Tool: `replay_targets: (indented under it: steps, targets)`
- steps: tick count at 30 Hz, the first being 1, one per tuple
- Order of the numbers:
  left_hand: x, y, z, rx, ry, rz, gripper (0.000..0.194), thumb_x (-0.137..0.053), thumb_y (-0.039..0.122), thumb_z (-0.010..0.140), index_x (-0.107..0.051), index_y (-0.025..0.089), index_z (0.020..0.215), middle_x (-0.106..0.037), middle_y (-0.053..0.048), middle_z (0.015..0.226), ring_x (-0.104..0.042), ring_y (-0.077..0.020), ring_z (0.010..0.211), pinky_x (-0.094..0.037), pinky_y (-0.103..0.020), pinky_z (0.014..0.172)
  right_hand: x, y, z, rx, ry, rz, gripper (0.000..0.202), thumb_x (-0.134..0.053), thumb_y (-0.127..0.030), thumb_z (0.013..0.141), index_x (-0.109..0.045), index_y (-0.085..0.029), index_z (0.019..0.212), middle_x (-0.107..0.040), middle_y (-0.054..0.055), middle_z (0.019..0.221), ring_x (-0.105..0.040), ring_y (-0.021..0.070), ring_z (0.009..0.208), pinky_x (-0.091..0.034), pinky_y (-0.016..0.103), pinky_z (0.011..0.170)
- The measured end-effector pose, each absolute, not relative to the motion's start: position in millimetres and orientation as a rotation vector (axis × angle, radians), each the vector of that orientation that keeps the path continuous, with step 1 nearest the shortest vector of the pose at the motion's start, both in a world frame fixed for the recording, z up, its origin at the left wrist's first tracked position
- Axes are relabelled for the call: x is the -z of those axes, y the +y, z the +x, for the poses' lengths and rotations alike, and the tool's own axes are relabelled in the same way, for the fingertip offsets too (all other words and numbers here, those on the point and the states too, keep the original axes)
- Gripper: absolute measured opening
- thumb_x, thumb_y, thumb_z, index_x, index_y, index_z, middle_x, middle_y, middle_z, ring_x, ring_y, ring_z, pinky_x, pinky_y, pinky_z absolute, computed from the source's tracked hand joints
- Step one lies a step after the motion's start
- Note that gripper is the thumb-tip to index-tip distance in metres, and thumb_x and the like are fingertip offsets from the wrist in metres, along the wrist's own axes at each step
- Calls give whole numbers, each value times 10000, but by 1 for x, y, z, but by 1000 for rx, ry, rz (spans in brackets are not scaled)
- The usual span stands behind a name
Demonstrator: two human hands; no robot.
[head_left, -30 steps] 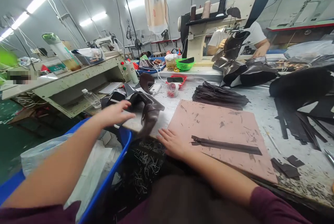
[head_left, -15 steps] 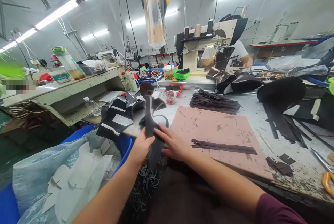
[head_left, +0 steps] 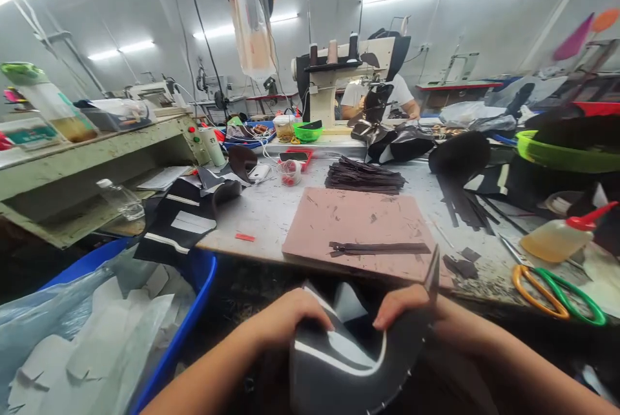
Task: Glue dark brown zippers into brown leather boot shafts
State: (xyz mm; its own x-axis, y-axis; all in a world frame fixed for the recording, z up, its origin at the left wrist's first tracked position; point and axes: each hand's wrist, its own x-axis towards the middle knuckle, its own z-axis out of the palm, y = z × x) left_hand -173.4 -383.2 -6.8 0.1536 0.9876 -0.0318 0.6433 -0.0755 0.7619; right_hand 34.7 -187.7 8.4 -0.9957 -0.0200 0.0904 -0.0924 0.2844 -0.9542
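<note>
Low in front of me, my left hand [head_left: 293, 312] and my right hand [head_left: 407, 304] hold a black leather piece [head_left: 349, 386] between them. White strips run along its curved edge, and small pale marks dot its outer rim. My left fingers close over its left side, the thumb pointing inward. The right fingers wrap the opposite edge. A dark pointed tip [head_left: 433, 273] sticks up beside the right hand; I cannot tell what it belongs to. Beyond my hands, a dark zipper [head_left: 382, 248] lies across a pink board [head_left: 353, 212].
Black pieces with white strips [head_left: 177, 224] lie at the table's left, above a blue bin [head_left: 208, 286] of pale scraps. Dark strips [head_left: 363, 175] are piled behind the board. Scissors [head_left: 557, 295] and a glue bottle [head_left: 557, 237] lie right. A person [head_left: 402, 95] sits behind a sewing machine [head_left: 322, 92].
My hands have brought the black leather piece from the table's left edge down and right, close to me. It is now bent in a curve between them. The view has swung right.
</note>
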Motion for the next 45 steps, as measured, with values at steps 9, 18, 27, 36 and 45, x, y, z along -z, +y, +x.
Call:
replay_targets:
  steps: [9,18,27,36,45]
  targets:
    - [104,-301,-152,-440,1695,1883,196,-505,172,740,-685,226,796,-687,-40,817,-594,-191,830,-405,-318,819,55,-191,109,-2208,-2113,-793,500,-541,-605,691,-702,-152,824,-684,82,763,-625,270,778,-483,425,772]
    - [14,-300,-132,-715,1242,1580,498,-450,205,803,-395,289,1291,-506,12,1261,-491,-156,1129,-356,-270,973,35,-176,87,-641,-2070,-1015,662,-435,-522,803,-299,-164,1343,-480,159,1244,-460,301,1149,-403,458,918]
    - [41,-304,-150,-952,1100,1136,377,-328,362,885,-548,160,1114,-614,-91,1035,-581,-189,917,-472,-311,805,0,-154,9,-821,-3110,-269,335,-285,-345,907,-548,-197,761,-610,21,644,-550,141,548,-412,245,512]
    - [43,-288,-180,-1065,1466,2586,104,-505,95,786,-580,119,855,-658,-84,863,-561,-130,595,-466,-245,506,4,-134,-21,-1448,-3313,-700,368,-327,-433,879,-558,-177,750,-630,55,766,-566,171,696,-393,256,601]
    - [49,-273,-192,-1040,2026,2539,111,-495,81,790,-580,137,836,-663,-89,884,-625,-176,802,-491,-302,696,-3,-86,-68,-827,-3471,-214,266,-334,-332,897,-543,-198,802,-614,31,754,-568,163,664,-378,246,585]
